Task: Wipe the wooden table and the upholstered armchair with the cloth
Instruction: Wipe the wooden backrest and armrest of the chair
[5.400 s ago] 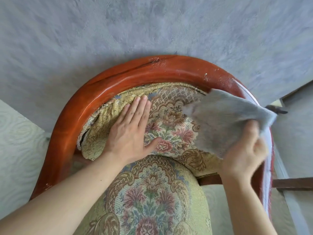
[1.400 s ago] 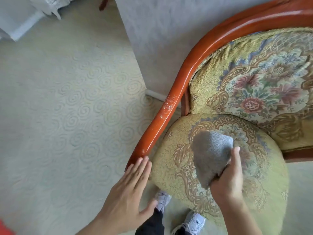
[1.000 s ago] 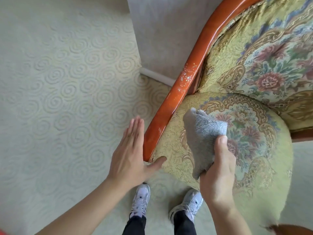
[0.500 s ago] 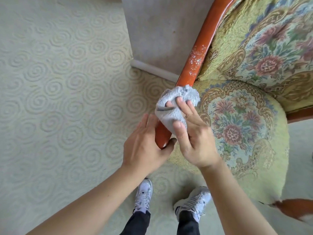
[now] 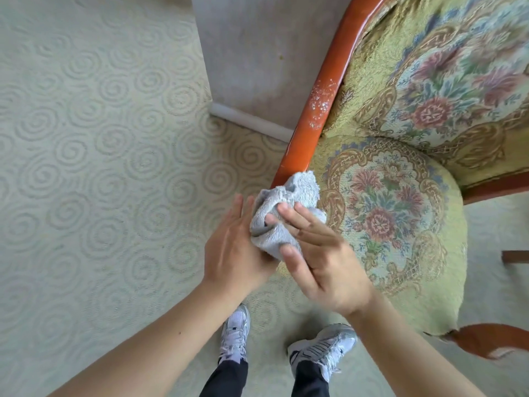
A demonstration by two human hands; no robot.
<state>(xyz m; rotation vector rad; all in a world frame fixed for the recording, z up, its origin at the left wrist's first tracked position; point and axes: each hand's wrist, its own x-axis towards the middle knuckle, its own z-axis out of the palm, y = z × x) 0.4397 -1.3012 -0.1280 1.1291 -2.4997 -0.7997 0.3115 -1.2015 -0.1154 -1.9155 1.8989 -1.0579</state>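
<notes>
The armchair fills the right side, with a floral yellow-green seat cushion and a glossy red-brown wooden arm rail that carries white specks. A bunched grey cloth covers the lower end of that rail. My right hand presses the cloth from the right, fingers spread over it. My left hand cups the cloth and rail end from the left. The rail tip is hidden under the cloth.
Pale carpet with a swirl pattern covers the floor at left. A grey wall with a white skirting board stands behind the rail. My two sneakers are below the hands. The chair's other wooden arm end shows at lower right.
The cloth left the seat cushion and went to the end of the left arm rail. My left hand closed in on the rail end, and both hands now clasp the cloth around it.
</notes>
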